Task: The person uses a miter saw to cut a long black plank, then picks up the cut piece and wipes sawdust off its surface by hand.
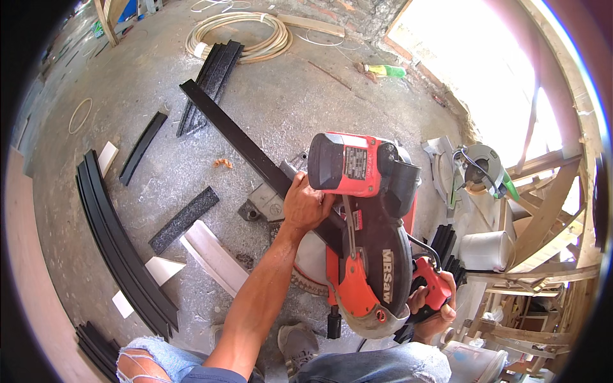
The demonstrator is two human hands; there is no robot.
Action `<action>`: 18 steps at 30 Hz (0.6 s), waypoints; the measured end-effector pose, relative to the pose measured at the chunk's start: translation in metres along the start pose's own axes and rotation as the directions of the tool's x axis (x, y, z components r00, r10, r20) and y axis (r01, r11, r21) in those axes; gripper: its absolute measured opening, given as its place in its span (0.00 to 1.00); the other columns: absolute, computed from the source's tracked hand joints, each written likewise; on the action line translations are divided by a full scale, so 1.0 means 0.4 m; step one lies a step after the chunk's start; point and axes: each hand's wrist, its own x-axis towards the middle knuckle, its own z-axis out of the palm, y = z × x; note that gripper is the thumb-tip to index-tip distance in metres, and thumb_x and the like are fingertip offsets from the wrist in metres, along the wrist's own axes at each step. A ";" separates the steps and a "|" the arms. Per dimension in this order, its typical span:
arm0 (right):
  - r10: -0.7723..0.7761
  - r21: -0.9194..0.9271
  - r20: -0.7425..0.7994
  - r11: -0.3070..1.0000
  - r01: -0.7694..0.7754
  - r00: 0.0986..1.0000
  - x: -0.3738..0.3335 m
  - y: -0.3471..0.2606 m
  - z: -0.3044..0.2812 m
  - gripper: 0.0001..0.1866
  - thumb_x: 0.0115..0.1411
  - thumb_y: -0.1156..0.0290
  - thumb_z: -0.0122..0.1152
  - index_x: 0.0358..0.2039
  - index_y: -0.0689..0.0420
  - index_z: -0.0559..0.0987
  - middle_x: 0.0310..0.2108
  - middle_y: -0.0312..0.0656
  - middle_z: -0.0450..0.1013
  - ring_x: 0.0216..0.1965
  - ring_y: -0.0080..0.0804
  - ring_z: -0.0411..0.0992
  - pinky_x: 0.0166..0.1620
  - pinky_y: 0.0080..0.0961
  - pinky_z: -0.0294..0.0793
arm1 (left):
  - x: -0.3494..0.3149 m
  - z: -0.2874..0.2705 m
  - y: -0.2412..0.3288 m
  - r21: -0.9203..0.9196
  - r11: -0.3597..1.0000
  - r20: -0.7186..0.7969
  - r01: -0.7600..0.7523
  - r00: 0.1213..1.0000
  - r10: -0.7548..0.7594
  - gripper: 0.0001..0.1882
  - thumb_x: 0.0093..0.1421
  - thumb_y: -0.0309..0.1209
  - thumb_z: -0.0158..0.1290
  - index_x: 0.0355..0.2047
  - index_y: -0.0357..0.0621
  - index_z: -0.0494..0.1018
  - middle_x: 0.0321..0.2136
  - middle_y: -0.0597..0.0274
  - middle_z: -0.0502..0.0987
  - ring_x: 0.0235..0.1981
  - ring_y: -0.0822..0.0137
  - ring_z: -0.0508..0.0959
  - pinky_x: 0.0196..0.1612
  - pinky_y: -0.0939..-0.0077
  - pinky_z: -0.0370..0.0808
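A long black moulding strip [233, 135] lies slantwise across the base of a red and black miter saw [367, 171], its far end reaching over the floor to the upper left. My left hand [305, 203] is closed over the strip beside the motor housing and presses it at the saw's fence. My right hand [439, 317] wraps round the saw's red handle [436, 287] at the lower right. The saw head hides the blade and the near end of the strip, so I cannot tell whether they touch.
Long black mouldings [118, 236], a white strip [214, 258] and offcuts lie to the left. A hose coil [274, 32] and green bottle [386, 71] are at the back. Another saw [482, 171], a white bucket [485, 250] and wooden framing [549, 217] stand right.
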 end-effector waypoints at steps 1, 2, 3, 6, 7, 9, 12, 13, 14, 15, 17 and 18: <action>0.001 0.000 -0.001 1.000 -0.001 1.000 0.000 -0.001 0.001 0.41 0.60 0.49 0.64 0.65 0.61 0.62 0.20 0.47 0.68 0.17 0.34 0.68 0.22 0.31 0.69 | 0.000 0.000 0.000 -0.001 1.000 -0.005 -0.006 1.000 0.006 0.10 0.62 0.34 0.59 0.39 0.43 0.82 0.39 0.55 0.82 0.45 0.53 0.79 0.58 0.55 0.68; 0.008 -0.008 0.001 1.000 -0.008 1.000 0.000 -0.002 0.005 0.41 0.60 0.49 0.63 0.65 0.61 0.62 0.20 0.47 0.68 0.16 0.34 0.68 0.22 0.31 0.69 | 0.000 0.000 -0.001 -0.002 1.000 -0.010 -0.013 1.000 0.013 0.10 0.62 0.34 0.58 0.39 0.43 0.82 0.39 0.55 0.82 0.45 0.53 0.79 0.58 0.55 0.68; 0.016 -0.017 0.003 1.000 -0.016 1.000 0.000 -0.001 0.007 0.40 0.60 0.50 0.62 0.65 0.61 0.62 0.20 0.47 0.68 0.16 0.34 0.68 0.22 0.31 0.69 | -0.001 0.000 -0.002 -0.001 1.000 -0.008 -0.013 1.000 0.013 0.10 0.62 0.34 0.58 0.39 0.43 0.82 0.39 0.55 0.82 0.45 0.53 0.79 0.58 0.55 0.68; -0.003 -0.016 -0.030 1.000 0.003 1.000 -0.006 0.004 0.008 0.41 0.60 0.50 0.62 0.65 0.61 0.61 0.20 0.47 0.68 0.16 0.34 0.68 0.22 0.30 0.69 | -0.001 -0.001 0.001 -0.005 1.000 0.004 -0.005 1.000 0.005 0.10 0.63 0.34 0.58 0.40 0.43 0.82 0.39 0.56 0.82 0.45 0.53 0.79 0.58 0.55 0.68; -0.004 -0.016 -0.030 1.000 0.003 1.000 -0.006 0.004 0.008 0.41 0.60 0.50 0.62 0.65 0.61 0.61 0.20 0.47 0.68 0.16 0.34 0.68 0.22 0.30 0.69 | -0.001 -0.005 0.002 -0.015 1.000 0.024 0.017 1.000 -0.017 0.10 0.62 0.33 0.59 0.42 0.45 0.82 0.40 0.56 0.83 0.47 0.53 0.80 0.60 0.54 0.67; -0.003 -0.025 -0.005 1.000 0.003 1.000 -0.005 0.004 0.007 0.41 0.60 0.48 0.61 0.65 0.61 0.60 0.20 0.47 0.69 0.16 0.33 0.68 0.22 0.29 0.69 | -0.001 -0.008 0.001 -0.024 0.999 0.045 0.039 0.998 -0.038 0.11 0.61 0.31 0.59 0.44 0.47 0.83 0.40 0.56 0.84 0.49 0.52 0.80 0.61 0.53 0.67; -0.028 -0.043 -0.012 0.999 0.027 1.000 -0.006 0.004 0.022 0.44 0.59 0.44 0.62 0.66 0.60 0.60 0.20 0.45 0.69 0.17 0.32 0.68 0.23 0.28 0.70 | 0.001 -0.010 0.003 0.008 1.000 0.041 0.022 0.999 -0.022 0.11 0.61 0.30 0.59 0.44 0.47 0.83 0.40 0.56 0.84 0.48 0.53 0.80 0.60 0.54 0.68; -0.029 -0.048 -0.015 0.998 0.029 0.999 -0.007 0.006 0.023 0.44 0.59 0.44 0.62 0.66 0.60 0.60 0.20 0.45 0.69 0.17 0.32 0.68 0.23 0.28 0.70 | 0.003 -0.009 0.005 -0.005 0.999 0.044 0.032 0.999 -0.032 0.11 0.61 0.30 0.59 0.43 0.47 0.83 0.40 0.57 0.84 0.48 0.53 0.80 0.60 0.54 0.68; -0.068 -0.059 -0.020 0.996 0.067 0.997 -0.009 0.011 0.022 0.44 0.59 0.46 0.65 0.65 0.62 0.61 0.22 0.45 0.70 0.18 0.30 0.69 0.24 0.27 0.70 | 0.004 -0.007 0.007 -0.017 0.999 0.048 0.042 0.998 -0.041 0.10 0.61 0.30 0.59 0.43 0.47 0.83 0.40 0.57 0.84 0.48 0.53 0.80 0.59 0.53 0.68; -0.107 -0.071 -0.024 0.992 0.105 0.994 -0.011 0.014 0.023 0.44 0.59 0.48 0.69 0.64 0.63 0.62 0.23 0.44 0.71 0.20 0.29 0.70 0.24 0.26 0.70 | 0.002 -0.004 0.007 -0.025 0.999 0.048 0.042 0.998 -0.041 0.10 0.61 0.30 0.59 0.43 0.47 0.83 0.40 0.57 0.84 0.48 0.53 0.80 0.59 0.53 0.68; -0.135 -0.204 -0.081 0.972 0.117 0.987 -0.012 0.017 0.039 0.44 0.58 0.50 0.72 0.64 0.63 0.63 0.24 0.43 0.72 0.20 0.28 0.71 0.25 0.25 0.70 | -0.001 -0.004 0.002 0.003 0.999 0.050 0.032 0.998 -0.033 0.10 0.60 0.29 0.58 0.42 0.47 0.82 0.39 0.57 0.83 0.48 0.53 0.79 0.59 0.54 0.68; -0.170 -0.330 -0.133 0.937 0.118 0.976 -0.012 0.016 0.047 0.44 0.56 0.53 0.76 0.64 0.62 0.64 0.26 0.42 0.73 0.21 0.27 0.72 0.25 0.24 0.70 | -0.003 -0.003 -0.003 -0.003 0.999 0.047 0.033 0.998 -0.033 0.10 0.60 0.29 0.58 0.42 0.47 0.82 0.39 0.57 0.83 0.48 0.53 0.79 0.59 0.54 0.68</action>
